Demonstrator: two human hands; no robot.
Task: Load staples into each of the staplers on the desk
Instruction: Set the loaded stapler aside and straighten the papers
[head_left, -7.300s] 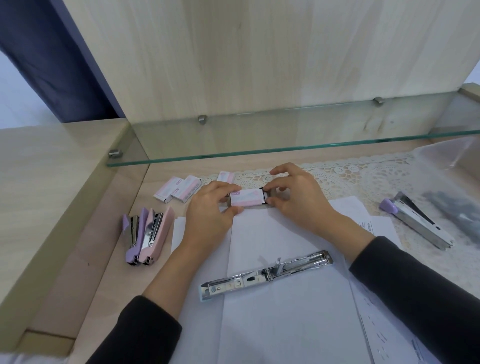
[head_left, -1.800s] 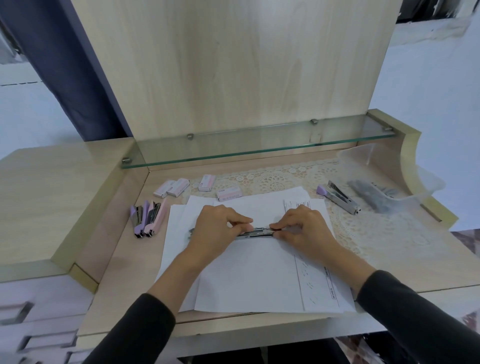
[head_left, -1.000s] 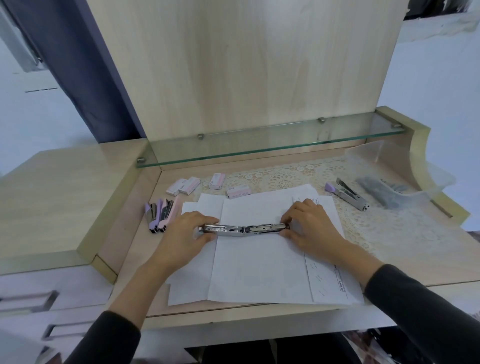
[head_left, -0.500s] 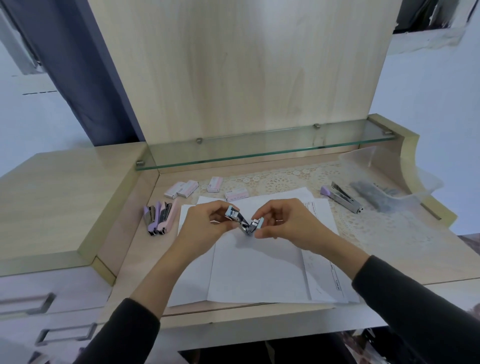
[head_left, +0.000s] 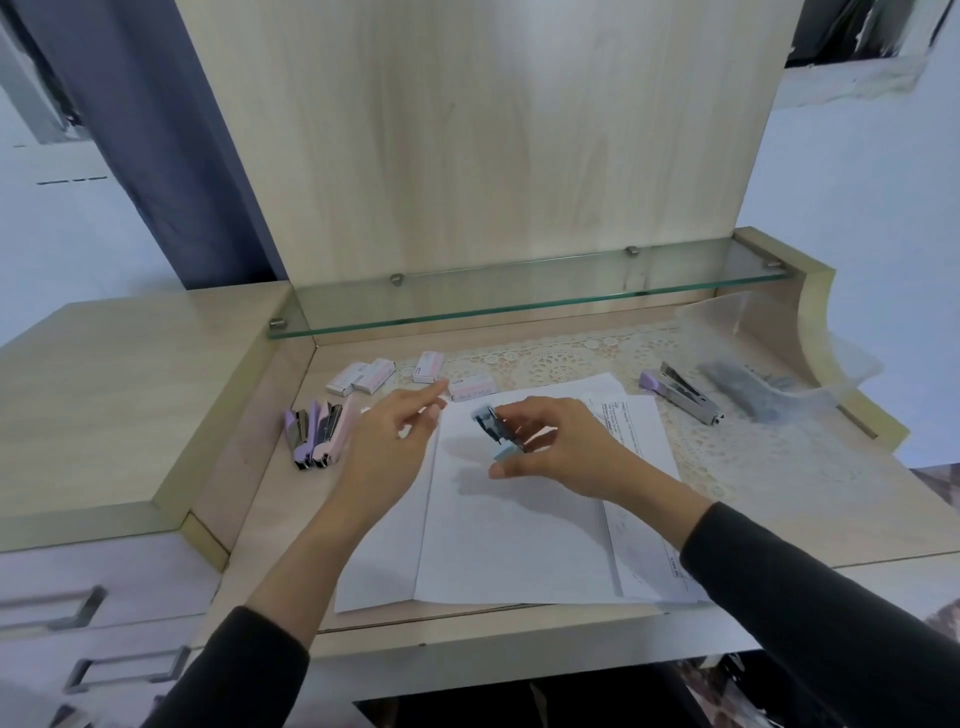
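Fingers (head_left: 545, 413) of the right hand (head_left: 563, 452) curl round the blue stapler (head_left: 496, 434), held just above the paper (head_left: 519, 535) on the table (head_left: 260, 519). Left hand (head_left: 387, 447) hovers open. Squeeze the stapler fully closed before parking it.

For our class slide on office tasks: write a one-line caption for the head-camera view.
Right hand holds a pale-blue stapler above white sheets; open left hand hovers near a pink staple box.

Cannot see part of the blue stapler (head_left: 494, 432), covered by the right hand (head_left: 563, 454). Cannot read print on the staple box (head_left: 471, 388), nor identify dark contents of the far-right plastic bag (head_left: 727, 322).
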